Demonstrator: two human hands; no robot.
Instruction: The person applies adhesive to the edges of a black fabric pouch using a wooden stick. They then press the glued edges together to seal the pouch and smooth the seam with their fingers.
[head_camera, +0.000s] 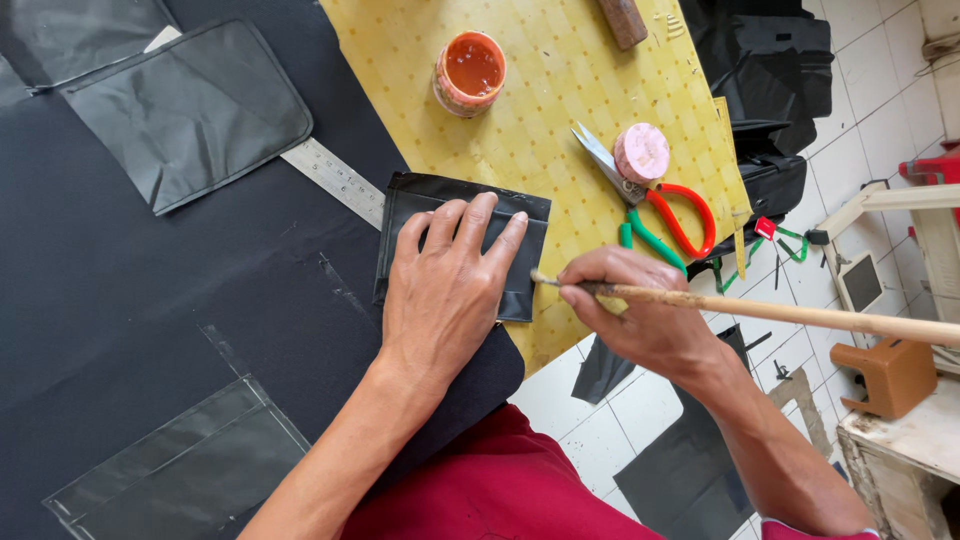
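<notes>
My left hand (440, 290) lies flat, fingers spread, pressing a small black folded fabric piece (520, 215) onto the yellow patterned mat (560, 80). My right hand (640, 310) grips a long wooden stick brush (800, 315). The brush tip touches the right edge of the black piece. An open round pot of orange glue (470, 72) stands on the mat beyond my left hand.
Scissors with red and green handles (660, 215) lie on the mat under a pink round lid (641, 152). A steel ruler (335, 178) and grey fabric panels (190, 110) rest on the black cloth. White tiled floor, black scraps and a brown stool (895, 372) are at the right.
</notes>
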